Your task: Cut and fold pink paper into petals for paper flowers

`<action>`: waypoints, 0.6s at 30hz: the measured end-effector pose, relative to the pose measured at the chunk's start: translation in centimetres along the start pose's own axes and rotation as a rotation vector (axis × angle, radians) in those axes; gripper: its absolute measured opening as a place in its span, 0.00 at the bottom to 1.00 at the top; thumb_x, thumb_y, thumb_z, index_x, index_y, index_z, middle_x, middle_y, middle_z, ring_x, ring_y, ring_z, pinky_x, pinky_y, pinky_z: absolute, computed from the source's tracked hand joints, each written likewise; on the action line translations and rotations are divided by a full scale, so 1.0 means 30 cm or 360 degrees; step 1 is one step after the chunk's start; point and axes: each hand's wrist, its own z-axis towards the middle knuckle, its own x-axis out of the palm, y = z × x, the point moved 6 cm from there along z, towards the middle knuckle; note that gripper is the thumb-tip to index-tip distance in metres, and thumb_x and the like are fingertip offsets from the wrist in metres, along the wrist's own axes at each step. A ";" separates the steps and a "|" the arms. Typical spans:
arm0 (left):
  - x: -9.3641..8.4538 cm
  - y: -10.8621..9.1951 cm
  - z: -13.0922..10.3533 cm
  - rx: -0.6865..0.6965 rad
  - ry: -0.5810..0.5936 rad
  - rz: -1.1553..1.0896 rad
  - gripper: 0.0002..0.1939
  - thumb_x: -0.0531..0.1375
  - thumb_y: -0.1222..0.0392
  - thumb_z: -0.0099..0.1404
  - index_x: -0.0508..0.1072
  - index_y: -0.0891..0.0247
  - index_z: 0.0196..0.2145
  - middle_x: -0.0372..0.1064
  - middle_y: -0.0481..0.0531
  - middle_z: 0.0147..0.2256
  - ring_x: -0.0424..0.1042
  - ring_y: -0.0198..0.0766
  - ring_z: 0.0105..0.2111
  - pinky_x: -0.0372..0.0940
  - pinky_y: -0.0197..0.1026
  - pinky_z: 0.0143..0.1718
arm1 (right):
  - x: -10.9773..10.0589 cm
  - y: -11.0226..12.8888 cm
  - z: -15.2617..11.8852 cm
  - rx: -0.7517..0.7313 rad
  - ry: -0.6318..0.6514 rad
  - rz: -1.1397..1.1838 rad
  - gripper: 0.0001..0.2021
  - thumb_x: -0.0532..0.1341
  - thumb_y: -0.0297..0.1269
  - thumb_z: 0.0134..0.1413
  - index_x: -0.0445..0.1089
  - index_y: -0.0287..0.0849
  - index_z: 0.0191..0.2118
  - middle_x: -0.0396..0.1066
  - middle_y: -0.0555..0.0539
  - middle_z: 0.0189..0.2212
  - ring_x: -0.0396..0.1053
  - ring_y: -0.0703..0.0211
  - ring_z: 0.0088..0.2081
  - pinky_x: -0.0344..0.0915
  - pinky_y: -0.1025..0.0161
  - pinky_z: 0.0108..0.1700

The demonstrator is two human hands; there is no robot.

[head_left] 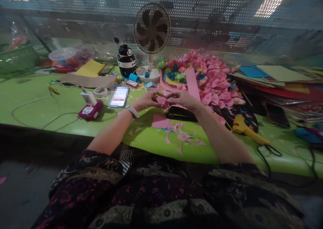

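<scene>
Pretty busy lime-green table (141, 126) here, long and glossy, running right across the view with a perforated panel (96, 27) behind it and a bright patch of light up top right. The left hand (148, 100) and right hand (182, 99) are up over the middle of it, both pinching the same small pink paper piece (162, 100) in their fingertips, so 2 hands on 1 bit. Below them there's a pink square (160, 120) lying flat plus loose scraps (185, 137) near the front edge. Big heap of pink paper shapes (214, 77) back right, a desk fan (152, 29) beside it, stacked coloured sheets (277, 74) further right, yellow glue gun (248, 129) in front of those. Left side has a lit phone (119, 97), a purple socket box (91, 110) and trailing cables. Grey floor (17, 188) down below, kinda dim.
</scene>
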 end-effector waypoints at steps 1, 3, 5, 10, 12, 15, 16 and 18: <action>0.003 -0.002 -0.002 -0.0020 0.0027 -0.0027 0.26 0.75 0.67 0.45 0.73 0.66 0.42 0.74 0.49 0.28 0.76 0.35 0.30 0.69 0.40 0.38 | -0.001 0.000 0.001 -0.0021 -0.0025 -0.0009 0.10 0.73 0.31 0.39 0.76 0.40 0.32 0.76 0.50 0.26 0.72 0.62 0.29 0.72 0.62 0.37; 0.002 -0.011 -0.004 -0.0020 0.0024 -0.0082 0.27 0.74 0.67 0.47 0.71 0.66 0.44 0.74 0.48 0.28 0.75 0.34 0.31 0.68 0.40 0.40 | -0.010 0.001 0.004 -0.0081 -0.0131 0.0002 0.13 0.73 0.32 0.39 0.75 0.40 0.35 0.73 0.51 0.23 0.70 0.63 0.26 0.70 0.64 0.33; -0.004 -0.021 -0.005 0.0008 -0.0065 -0.0149 0.29 0.73 0.66 0.49 0.69 0.66 0.48 0.74 0.47 0.29 0.76 0.34 0.33 0.67 0.40 0.42 | -0.021 0.003 0.005 -0.0156 -0.0291 0.0043 0.16 0.72 0.33 0.41 0.73 0.40 0.39 0.71 0.53 0.22 0.69 0.64 0.25 0.68 0.65 0.31; -0.005 -0.018 0.003 0.0072 -0.0291 -0.0183 0.26 0.70 0.65 0.53 0.66 0.66 0.48 0.74 0.48 0.30 0.75 0.35 0.33 0.66 0.41 0.42 | -0.002 0.014 -0.003 -0.0317 -0.0477 -0.0081 0.17 0.68 0.38 0.46 0.70 0.42 0.44 0.73 0.53 0.25 0.72 0.61 0.29 0.69 0.63 0.35; -0.006 -0.017 0.006 0.0135 -0.0344 -0.0176 0.23 0.67 0.66 0.56 0.66 0.64 0.48 0.74 0.49 0.31 0.74 0.35 0.33 0.66 0.41 0.42 | 0.012 0.022 -0.010 -0.0375 -0.0508 -0.0178 0.17 0.67 0.39 0.46 0.70 0.42 0.44 0.74 0.52 0.26 0.72 0.60 0.31 0.69 0.62 0.38; -0.006 -0.014 0.013 0.0229 -0.0333 -0.0156 0.20 0.63 0.67 0.58 0.65 0.63 0.49 0.73 0.50 0.36 0.74 0.35 0.35 0.68 0.42 0.44 | 0.034 0.017 -0.011 -0.0361 -0.0452 -0.0219 0.20 0.68 0.39 0.45 0.68 0.41 0.45 0.73 0.52 0.26 0.72 0.59 0.30 0.68 0.62 0.39; -0.005 -0.012 0.015 0.0253 -0.0311 -0.0142 0.20 0.62 0.67 0.59 0.65 0.63 0.48 0.73 0.51 0.38 0.74 0.34 0.36 0.68 0.42 0.44 | 0.039 0.011 -0.008 -0.0333 -0.0419 -0.0211 0.21 0.68 0.38 0.45 0.67 0.41 0.46 0.73 0.53 0.25 0.72 0.60 0.30 0.68 0.62 0.38; -0.004 -0.004 0.021 0.0297 -0.0254 -0.0098 0.18 0.61 0.67 0.60 0.65 0.63 0.48 0.73 0.54 0.41 0.74 0.35 0.39 0.69 0.42 0.45 | 0.042 0.001 -0.001 -0.0287 -0.0383 -0.0187 0.23 0.69 0.37 0.44 0.66 0.41 0.48 0.72 0.54 0.24 0.71 0.60 0.28 0.66 0.64 0.34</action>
